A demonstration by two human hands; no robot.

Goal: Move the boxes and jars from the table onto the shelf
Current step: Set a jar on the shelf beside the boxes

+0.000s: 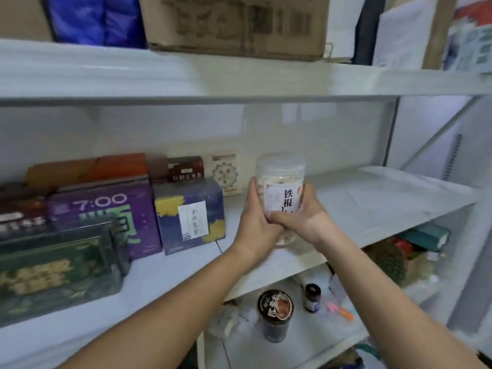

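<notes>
Fingers of the left hand (256, 222) and right hand (306, 221) grasp the lower body of the clear cylindrical white-labelled plastic jar (281, 179) above the front edge of the white shelf (372, 203); likely light, rigid and slick, so hold mid-wall.

The shelf's middle board (372, 209) carries boxes on its left half: a green box (58, 265) at the front edge, with a purple box (106, 217) and a blue box (189, 214) behind it. An orange box (87, 167), a brown box (183, 169) and a cream box (225, 173) stand along the back. The top board (213, 78) bears a cardboard carton (234, 22).
</notes>
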